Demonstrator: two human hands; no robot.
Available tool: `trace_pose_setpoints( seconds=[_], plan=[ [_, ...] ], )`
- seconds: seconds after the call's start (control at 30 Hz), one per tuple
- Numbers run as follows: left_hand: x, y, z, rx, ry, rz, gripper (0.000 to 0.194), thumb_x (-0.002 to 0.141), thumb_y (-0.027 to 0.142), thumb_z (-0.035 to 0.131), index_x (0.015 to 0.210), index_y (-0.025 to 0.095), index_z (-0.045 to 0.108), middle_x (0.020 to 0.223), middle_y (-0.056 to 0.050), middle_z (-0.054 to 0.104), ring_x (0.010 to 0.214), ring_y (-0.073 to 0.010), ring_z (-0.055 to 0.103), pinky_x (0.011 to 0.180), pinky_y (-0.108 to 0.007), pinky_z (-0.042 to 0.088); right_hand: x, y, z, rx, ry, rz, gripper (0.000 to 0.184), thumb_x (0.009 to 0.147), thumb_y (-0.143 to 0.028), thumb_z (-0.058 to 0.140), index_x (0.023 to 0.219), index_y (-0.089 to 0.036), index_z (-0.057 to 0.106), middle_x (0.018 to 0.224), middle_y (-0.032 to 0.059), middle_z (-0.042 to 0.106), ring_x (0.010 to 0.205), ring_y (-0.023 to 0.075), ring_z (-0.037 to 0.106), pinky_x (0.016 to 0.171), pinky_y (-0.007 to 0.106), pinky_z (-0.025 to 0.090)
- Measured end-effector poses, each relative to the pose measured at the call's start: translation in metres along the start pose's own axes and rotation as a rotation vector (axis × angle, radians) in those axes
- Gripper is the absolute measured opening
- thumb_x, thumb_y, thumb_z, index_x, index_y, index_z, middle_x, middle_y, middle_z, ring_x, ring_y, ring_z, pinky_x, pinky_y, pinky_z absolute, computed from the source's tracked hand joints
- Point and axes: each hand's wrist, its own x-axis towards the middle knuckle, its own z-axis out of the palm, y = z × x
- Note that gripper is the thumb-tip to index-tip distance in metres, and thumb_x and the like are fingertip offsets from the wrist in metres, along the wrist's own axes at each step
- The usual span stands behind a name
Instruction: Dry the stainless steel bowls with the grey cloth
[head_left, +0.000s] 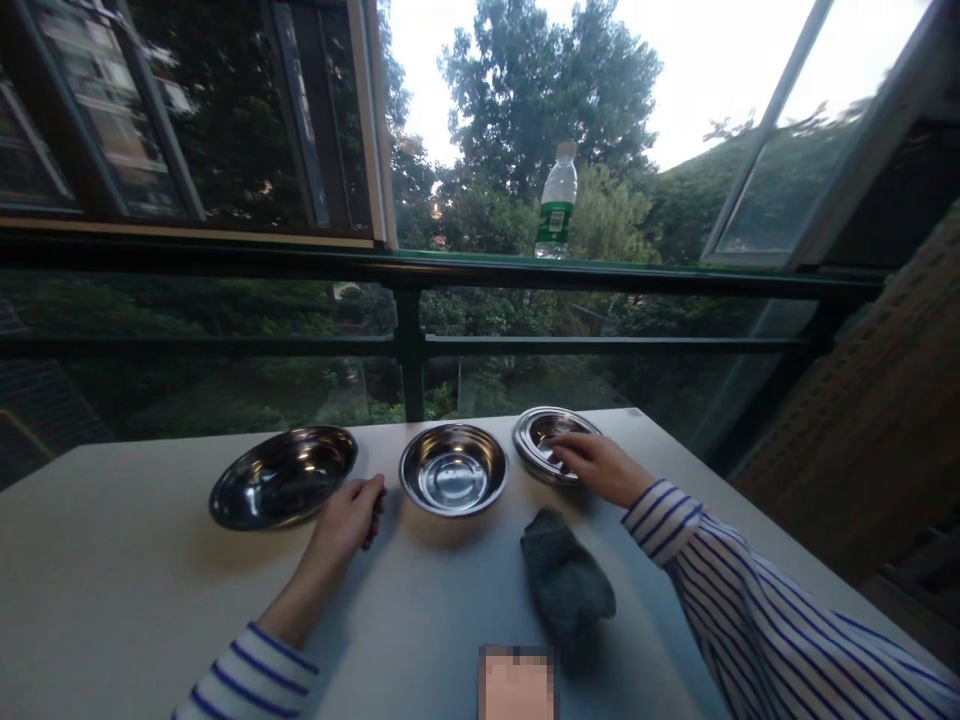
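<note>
My left hand is closed in a loose fist over the table. It is beside the near right edge of an oval steel dish, and nothing shows in its fingers. A round steel bowl sits at the middle of the row, apart from both hands. At the right, my right hand reaches over the rim of a wide-rimmed round steel dish. Its fingertips are apart, over the hollow; whether they touch the metal I cannot make out. A crumpled dark grey-green cloth lies nearer me, below the right hand.
The white table ends at a dark green railing by open windows. On the railing's ledge stands a plastic bottle with a green label. A blurred-out patch covers the bottom middle. Brown patterned fabric hangs at right.
</note>
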Motion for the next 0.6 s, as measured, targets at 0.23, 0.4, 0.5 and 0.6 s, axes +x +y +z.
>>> trace_pose_setpoints(
  seconds=[0.23,0.4,0.5,0.6],
  plan=[
    [-0.038,0.011,0.055,-0.058,-0.389,-0.089,0.021,0.076,0.030,0.055,0.083,0.012,0.063,0.069,-0.005,0.064,0.050,-0.0121,0.054,0.044,-0.023,0.042,0.004,0.053,-0.038,0.164,0.248,0.252,0.023,0.089,-0.031,0.051,0.104,-0.014,0.057,0.100,0.0055,0.060,0.084,0.0160,0.060,0.074,0.035,0.050],
    [-0.039,0.008,0.112,-0.094,-0.428,-0.099,0.024,0.078,0.026,0.052,0.096,0.011,0.058,0.101,-0.013,0.062,0.082,-0.0161,0.061,0.072,-0.028,0.048,0.012,0.083,-0.036,0.207,0.278,0.402,0.028,0.088,-0.030,0.052,0.112,-0.016,0.053,0.112,0.0075,0.055,0.094,0.0189,0.057,0.078,0.039,0.049],
    [-0.031,0.001,0.137,-0.075,-0.430,-0.068,0.024,0.076,0.033,0.054,0.087,0.012,0.059,0.093,-0.011,0.063,0.085,-0.0181,0.059,0.076,-0.029,0.045,0.019,0.094,-0.033,0.241,0.268,0.462,0.029,0.088,-0.031,0.052,0.113,-0.016,0.053,0.114,0.0078,0.055,0.094,0.0192,0.057,0.078,0.039,0.049],
    [-0.018,-0.006,0.155,-0.042,-0.415,-0.020,0.026,0.073,0.039,0.054,0.078,0.014,0.060,0.082,-0.009,0.064,0.086,-0.0209,0.058,0.075,-0.030,0.043,0.025,0.100,-0.030,0.286,0.243,0.503,0.030,0.088,-0.031,0.052,0.114,-0.016,0.052,0.114,0.0078,0.055,0.095,0.0196,0.057,0.078,0.039,0.049]
  ],
)
